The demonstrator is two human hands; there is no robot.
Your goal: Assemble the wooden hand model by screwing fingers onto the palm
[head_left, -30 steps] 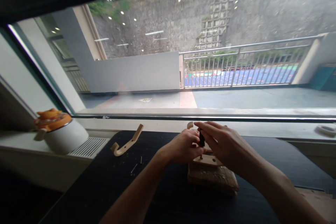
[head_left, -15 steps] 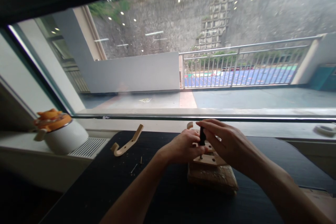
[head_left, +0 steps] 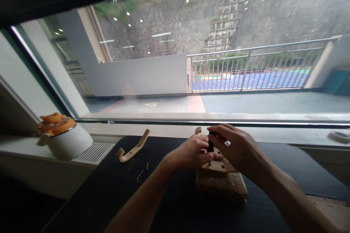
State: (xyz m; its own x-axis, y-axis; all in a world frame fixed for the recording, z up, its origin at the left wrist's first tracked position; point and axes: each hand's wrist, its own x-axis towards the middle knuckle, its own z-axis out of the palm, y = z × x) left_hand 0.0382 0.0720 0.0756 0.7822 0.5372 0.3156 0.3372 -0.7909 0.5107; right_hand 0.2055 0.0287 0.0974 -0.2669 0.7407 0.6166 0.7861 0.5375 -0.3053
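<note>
My right hand (head_left: 235,142) is closed around the black handle of a screwdriver (head_left: 210,145), which stands upright. Lower down, my left hand (head_left: 188,153) pinches around the same tool, thumb at about (its) lower end. The tip meets a pale wooden piece with dark holes (head_left: 222,166), near its left front end. That piece lies on a brown block wrapped in clear film (head_left: 221,185). My hands cover much of the wood behind, where a curved wooden end (head_left: 198,130) sticks up.
On the black table (head_left: 109,196) to the left lie a hook-shaped wooden piece (head_left: 135,149) and two screws (head_left: 140,174). A white jar with an orange lid (head_left: 68,140) stands on the sill by a vent grille (head_left: 93,151). A tape roll (head_left: 339,135) sits at right.
My right hand's fingers have shifted slightly on the screwdriver handle, turning a little to the right. The left hand and the wooden piece stay where they were.
</note>
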